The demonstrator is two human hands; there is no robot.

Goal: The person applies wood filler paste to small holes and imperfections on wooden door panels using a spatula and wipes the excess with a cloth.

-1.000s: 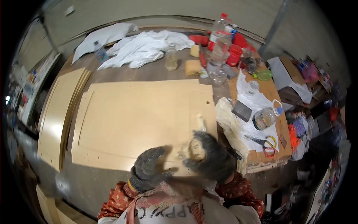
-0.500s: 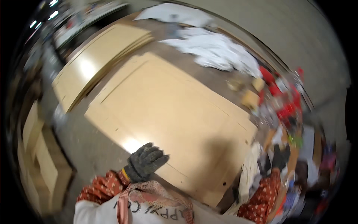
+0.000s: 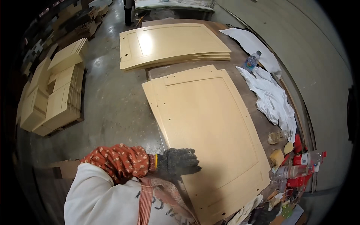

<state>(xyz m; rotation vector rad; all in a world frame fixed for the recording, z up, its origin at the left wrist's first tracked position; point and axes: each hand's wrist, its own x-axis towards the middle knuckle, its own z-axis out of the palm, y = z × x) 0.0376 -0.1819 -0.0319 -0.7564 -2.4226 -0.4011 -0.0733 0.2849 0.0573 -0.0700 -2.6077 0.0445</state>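
Observation:
My left hand (image 3: 179, 162), in a dark grey knit glove with a yellow cuff, is over the near left edge of a cream panel (image 3: 210, 123). Its fingers are stretched out with nothing held in them; whether the palm touches the panel I cannot tell. This panel has a grooved frame line and small holes along its edges. Another panel (image 3: 156, 108) juts out slightly beneath it, at an angle. My right hand is out of view.
Beyond lies a stack of similar panels (image 3: 176, 43). Along the right are white cloth (image 3: 270, 97), a water bottle (image 3: 252, 60), sponges (image 3: 277, 157), red-labelled bottles (image 3: 309, 158) and a dark crumpled thing (image 3: 258, 215). Stacked boards (image 3: 60, 101) stand on the floor at left.
My view has swung left, bringing the floor stacks into sight. My right hand, earlier over the clutter at right, has left view. My left hand now reaches across the panel's edge.

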